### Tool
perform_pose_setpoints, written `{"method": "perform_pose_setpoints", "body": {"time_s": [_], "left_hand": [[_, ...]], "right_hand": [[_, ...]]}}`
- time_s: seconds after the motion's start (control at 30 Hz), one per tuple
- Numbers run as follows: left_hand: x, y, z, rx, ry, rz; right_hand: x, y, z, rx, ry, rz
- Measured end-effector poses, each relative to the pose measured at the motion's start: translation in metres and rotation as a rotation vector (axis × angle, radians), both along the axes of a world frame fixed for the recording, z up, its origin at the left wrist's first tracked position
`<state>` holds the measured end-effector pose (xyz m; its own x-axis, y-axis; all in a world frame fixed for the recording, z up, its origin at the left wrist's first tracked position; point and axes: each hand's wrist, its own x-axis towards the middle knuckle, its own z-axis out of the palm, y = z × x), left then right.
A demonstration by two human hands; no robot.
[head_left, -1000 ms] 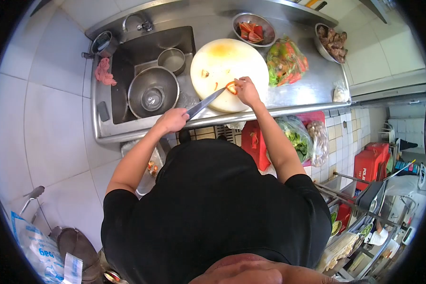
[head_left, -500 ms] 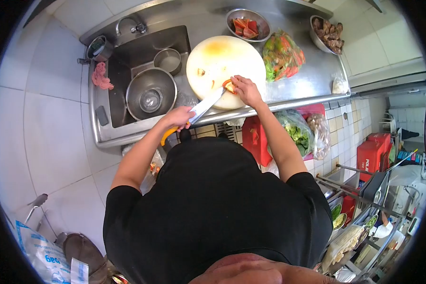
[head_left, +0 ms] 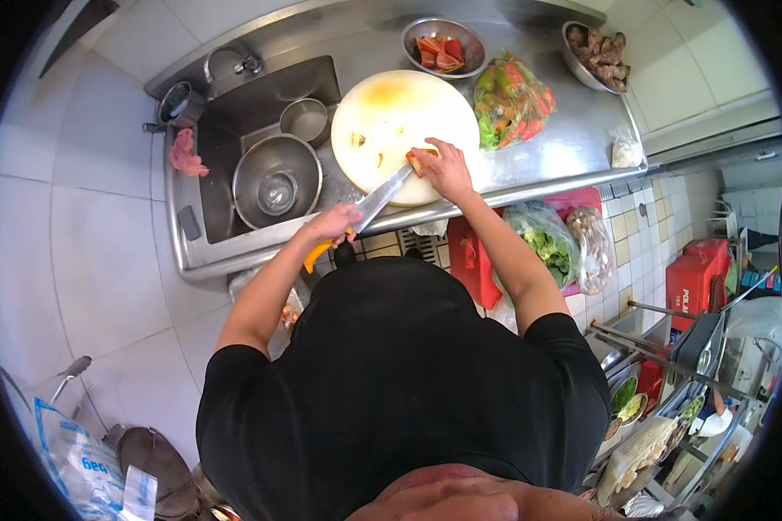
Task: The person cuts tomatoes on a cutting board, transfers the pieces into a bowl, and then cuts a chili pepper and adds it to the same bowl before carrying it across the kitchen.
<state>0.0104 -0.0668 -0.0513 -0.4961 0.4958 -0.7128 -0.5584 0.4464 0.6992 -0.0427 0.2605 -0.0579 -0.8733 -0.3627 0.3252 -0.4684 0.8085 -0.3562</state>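
Note:
My left hand [head_left: 333, 223] is wrapped round the yellow handle of a knife [head_left: 381, 200], whose broad blade slants up and right over the board's near edge. The tip touches, or nearly touches, a piece of red pepper [head_left: 417, 162]. My right hand [head_left: 448, 171] pinches that piece against a round white cutting board [head_left: 378, 95]; the fingers partly cover it. Small scraps, one of them a red sliver [head_left: 380, 160], lie on the board. Beyond it sits a metal bowl [head_left: 413, 30] of cut red pepper [head_left: 441, 54]. A clear bag of red and green peppers [head_left: 513, 102] lies to the right.
Left of the board is a sink [head_left: 222, 174] holding a large metal bowl [head_left: 243, 187] and a smaller pot [head_left: 304, 120]. A bowl of browned meat [head_left: 598, 59] stands at the counter's far right. Below the counter are bagged greens [head_left: 543, 243] and a red crate [head_left: 471, 265].
The pepper piece has turned in my right hand and shows more of its red side. The knife tip remains close to it. The whole view has shifted slightly.

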Motion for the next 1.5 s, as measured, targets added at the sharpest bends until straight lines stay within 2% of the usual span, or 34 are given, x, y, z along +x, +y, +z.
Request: {"method": "perform_pose_setpoints", "body": {"time_s": [0.13,0.2,0.23,0.4,0.43,0.5,0.53,0.6,0.73,0.77,0.8,0.83,0.87,0.9,0.97,1.03,1.1,1.17,1.23,1.3,1.33,1.37,1.43,1.5], "left_hand": [[-0.003,-0.003,0.01,-0.045,0.04,-0.042],[-0.007,-0.005,0.024,-0.091,0.071,-0.094],[-0.008,-0.006,0.027,-0.13,0.098,-0.15],[-0.016,0.001,0.044,-0.191,0.066,-0.147],[-0.017,0.002,0.042,-0.193,0.09,-0.161],[-0.017,0.003,0.041,-0.194,0.114,-0.169],[-0.013,0.006,0.042,-0.209,0.114,-0.141],[-0.011,0.008,0.037,-0.178,0.127,-0.114],[-0.005,0.014,0.03,-0.169,0.118,-0.089],[-0.005,0.015,0.028,-0.198,0.159,-0.092],[-0.006,0.017,0.028,-0.224,0.205,-0.096],[-0.005,0.019,0.036,-0.264,0.274,-0.124],[-0.005,0.017,0.037,-0.304,0.386,-0.166],[-0.005,0.014,0.034,-0.343,0.497,-0.205],[-0.001,0.002,0.033,-0.398,0.723,-0.229],[0.004,-0.018,0.019,-0.408,0.897,-0.247],[0.011,-0.031,0.013,-0.397,0.748,-0.209],[0.022,-0.042,0.007,-0.269,0.74,-0.173],[0.028,-0.046,0.019,-0.191,0.38,0.0],[0.03,-0.049,0.026,-0.181,0.324,0.034],[0.029,-0.05,0.029,-0.179,0.259,0.084],[0.028,-0.052,0.03,-0.181,0.272,0.084],[0.02,-0.051,0.031,-0.19,0.335,0.047],[0.01,-0.037,0.039,-0.202,0.348,0.044]], "right_hand": [[-0.003,0.004,-0.003,-0.094,0.035,0.076],[-0.005,0.006,-0.002,-0.175,-0.159,0.064],[-0.005,0.009,-0.001,-0.178,-0.163,0.072],[-0.018,0.028,-0.001,-0.158,-0.11,0.308],[-0.018,0.028,0.001,-0.161,-0.11,0.313],[-0.019,0.022,0.01,-0.378,-0.043,0.222],[-0.022,0.014,0.022,-0.376,-0.042,0.226],[-0.033,-0.006,0.048,-0.666,-0.459,0.111],[-0.066,-0.04,0.065,-0.649,-0.623,0.067],[-0.07,-0.042,0.056,-0.65,-0.614,0.055],[-0.075,-0.042,0.038,-0.491,-0.472,0.065],[-0.08,-0.041,0.035,-0.327,-0.327,0.07],[-0.078,-0.037,0.03,-0.136,-0.308,-0.041],[-0.077,-0.029,0.02,-0.128,-0.292,-0.06],[-0.074,-0.01,-0.008,-0.056,-0.339,-0.256],[-0.057,-0.003,-0.009,-0.109,-0.399,-0.303],[-0.048,0.0,-0.004,-0.165,-0.463,-0.355],[-0.043,-0.001,0.009,-0.184,-0.625,-0.444],[-0.052,0.005,-0.004,-0.246,-0.574,-0.506],[-0.076,0.016,-0.007,-0.404,-0.704,-0.517],[-0.092,0.015,0.012,-0.52,-0.706,-0.537],[-0.107,0.019,0.034,-0.5,-0.639,-0.563],[-0.143,0.021,0.071,-0.874,-0.46,-0.6],[-0.173,0.048,0.084,-0.736,-0.263,-0.73]]}}
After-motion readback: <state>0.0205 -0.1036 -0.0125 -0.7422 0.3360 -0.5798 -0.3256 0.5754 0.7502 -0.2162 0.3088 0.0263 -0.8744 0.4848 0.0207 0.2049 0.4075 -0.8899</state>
